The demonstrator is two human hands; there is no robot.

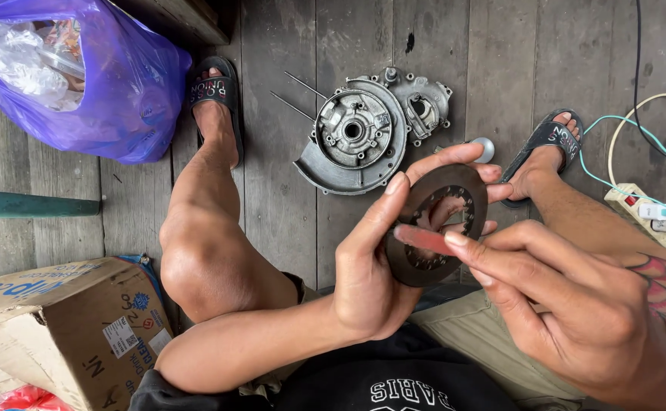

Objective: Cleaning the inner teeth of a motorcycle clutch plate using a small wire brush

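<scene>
Nearest the lens: right hand (576,304), forearm tattooed in red scales, grip pressed together on a small flat reddish strip (422,240), held between thumb and forefinger and laid against the face of a dark grey round metal disc with a toothed central hole (433,225). Disc dull, worn-looking, ring-shaped, with notches around the inner edge; tilted toward the camera, raised above the knees rather than resting on the floor. Left hand (375,266) closed around that disc, thumb on the near rim, fingers reaching round behind and showing through the hole and past the far edge. Strip touching the disc at its left inner part.

Beyond, on the grey wooden plank floor (287,213), a silver cast-metal engine casing with a round housing (363,133), well apart from the disc, between two feet in black sandals. Purple plastic bag (120,84) top left, cardboard box (66,327) bottom left, white power strip with cables (645,209) at right.

Back of the disc hidden; strip's material hard to make out; right forearm cut off by the frame.
</scene>
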